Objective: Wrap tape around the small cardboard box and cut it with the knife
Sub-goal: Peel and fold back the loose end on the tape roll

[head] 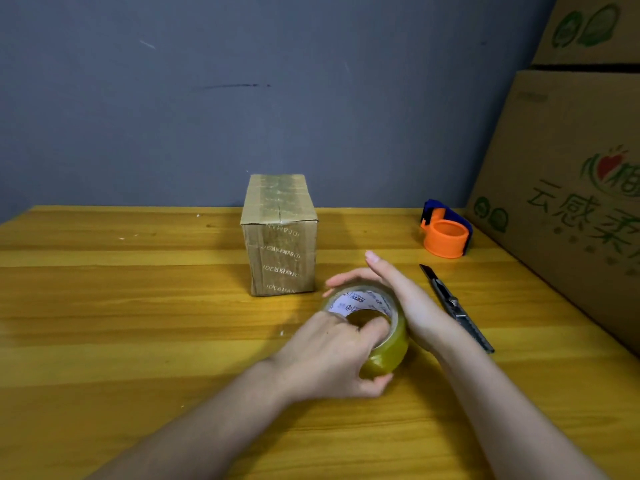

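Note:
The small cardboard box (pixel 280 233) stands upright on the wooden table (pixel 121 306), with tape over its top and front. In front of it and to the right is a roll of yellowish clear tape (pixel 384 337). My left hand (pixel 332 355) grips the roll, thumb inside its core and fingers under its near side. My right hand (pixel 398 292) is cupped around the roll's far and right side, one finger stretched out. A dark utility knife (pixel 457 308) lies on the table just right of my right hand, blade end pointing away.
An orange and blue tape dispenser (pixel 446 230) sits at the back right of the table. Large printed cardboard cartons (pixel 568 188) are stacked along the table's right edge. A grey wall (pixel 242 98) runs behind the table.

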The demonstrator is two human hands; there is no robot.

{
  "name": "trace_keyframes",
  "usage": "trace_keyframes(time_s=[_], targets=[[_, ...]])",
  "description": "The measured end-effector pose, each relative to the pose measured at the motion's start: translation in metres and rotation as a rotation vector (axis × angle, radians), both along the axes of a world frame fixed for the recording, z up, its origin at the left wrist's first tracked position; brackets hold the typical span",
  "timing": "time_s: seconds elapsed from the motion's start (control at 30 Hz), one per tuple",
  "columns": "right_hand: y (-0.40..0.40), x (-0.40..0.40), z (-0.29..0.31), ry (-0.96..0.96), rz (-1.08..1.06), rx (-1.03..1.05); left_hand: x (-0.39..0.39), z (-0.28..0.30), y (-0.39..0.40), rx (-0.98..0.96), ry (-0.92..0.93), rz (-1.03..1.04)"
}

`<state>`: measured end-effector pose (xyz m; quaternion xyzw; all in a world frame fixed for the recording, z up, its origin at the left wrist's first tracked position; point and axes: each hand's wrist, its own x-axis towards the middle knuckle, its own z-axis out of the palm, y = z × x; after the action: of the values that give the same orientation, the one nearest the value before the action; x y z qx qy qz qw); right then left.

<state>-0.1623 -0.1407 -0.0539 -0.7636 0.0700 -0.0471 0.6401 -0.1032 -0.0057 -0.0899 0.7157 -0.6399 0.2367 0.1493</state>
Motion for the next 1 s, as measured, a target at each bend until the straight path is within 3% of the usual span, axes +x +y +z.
trace_keyframes(time_s=[0.23,0.57,0.77,0.9,1.0], targets=[[0.001,0.008,-0.003,0.002,-0.020,0.086,0.005,0.000,0.002,-0.037,0.005,-0.031],[-0.005,0.009,-0.005,0.003,0.079,0.041,0.004,-0.002,0.003,-0.026,-0.082,-0.077],[-0.011,0.015,-0.007,0.083,0.055,0.147,0.002,-0.001,0.002,-0.031,-0.078,-0.121],[-0.018,0.019,-0.011,0.214,0.027,0.324,-0.003,-0.012,-0.002,0.042,-0.163,-0.266],[-0.022,0.020,-0.017,0.089,-0.086,0.291,0.000,-0.011,-0.003,0.061,-0.138,-0.226]])
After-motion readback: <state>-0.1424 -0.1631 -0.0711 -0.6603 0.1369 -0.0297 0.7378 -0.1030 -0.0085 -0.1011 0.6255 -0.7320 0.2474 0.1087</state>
